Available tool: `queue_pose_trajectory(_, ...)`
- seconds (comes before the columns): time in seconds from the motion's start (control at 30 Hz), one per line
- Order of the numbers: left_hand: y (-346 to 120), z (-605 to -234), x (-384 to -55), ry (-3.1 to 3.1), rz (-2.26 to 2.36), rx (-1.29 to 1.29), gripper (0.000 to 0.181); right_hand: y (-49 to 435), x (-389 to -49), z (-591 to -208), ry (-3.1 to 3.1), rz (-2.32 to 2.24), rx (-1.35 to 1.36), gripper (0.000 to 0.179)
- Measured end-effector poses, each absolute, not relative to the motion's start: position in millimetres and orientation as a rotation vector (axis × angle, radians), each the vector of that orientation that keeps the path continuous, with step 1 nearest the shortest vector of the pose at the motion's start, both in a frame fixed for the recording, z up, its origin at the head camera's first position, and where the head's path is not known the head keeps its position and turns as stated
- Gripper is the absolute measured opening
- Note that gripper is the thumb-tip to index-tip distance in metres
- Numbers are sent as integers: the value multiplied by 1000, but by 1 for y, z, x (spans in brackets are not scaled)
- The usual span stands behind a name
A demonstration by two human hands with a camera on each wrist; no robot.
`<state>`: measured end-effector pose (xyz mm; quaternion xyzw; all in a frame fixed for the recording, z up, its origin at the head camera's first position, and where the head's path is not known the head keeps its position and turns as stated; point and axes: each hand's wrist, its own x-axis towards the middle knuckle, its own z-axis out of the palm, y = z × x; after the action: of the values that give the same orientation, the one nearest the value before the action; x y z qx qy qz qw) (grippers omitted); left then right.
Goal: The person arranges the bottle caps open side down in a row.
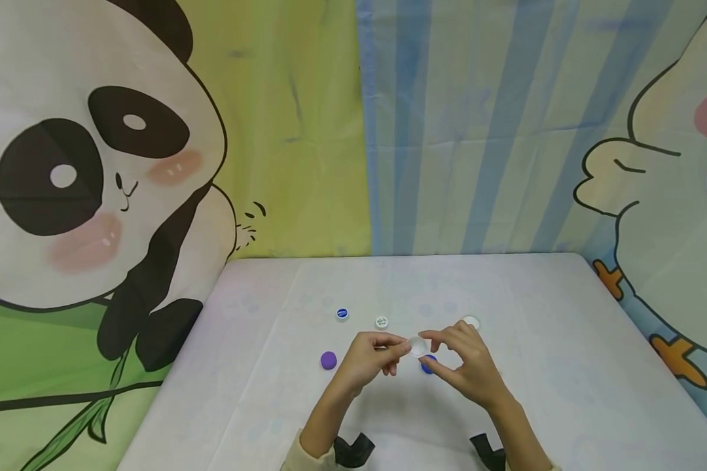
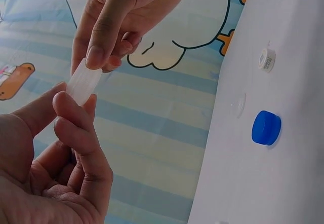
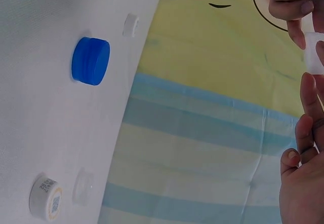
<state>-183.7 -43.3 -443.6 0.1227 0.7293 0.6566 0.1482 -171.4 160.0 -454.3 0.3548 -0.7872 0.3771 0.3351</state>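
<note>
A translucent white bottle cap is held up above the table between both hands. At its left side, my left hand pinches it between thumb and fingers. My right hand grips the rim from the other side, thumb and index finger spread across it. The left wrist view shows the cap edge-on, fingers of both hands at its ends. In the right wrist view the cap is cut by the frame edge. A blue bottle cap lies on the table, partly hidden by the right thumb.
More caps lie on the white table: a purple one at left, a blue-and-white one behind it, a white printed one, and a pale one beyond the right hand. Printed curtains stand behind.
</note>
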Motion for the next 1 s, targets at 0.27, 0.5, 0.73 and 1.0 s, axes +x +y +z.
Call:
queue_pose_trajectory(0.27,-44,-446,-184,2525,1865,553,27,162,-168,-456,-2169,1082,840,51)
queue_pose_trajectory(0.5,-48,-457,-186,2886,1739,1002,20,164,-165,-457,-2287,1302,730,35)
queue_pose_trajectory(0.73,-50,-463,-188,3083,1540,1408,20,159,-160,-447,-2477,1352,599,25)
queue_pose_trajectory(1.0,-51,-459,-187,3115,1409,1626,23,151,-153,-432,-2493,1445,628,18)
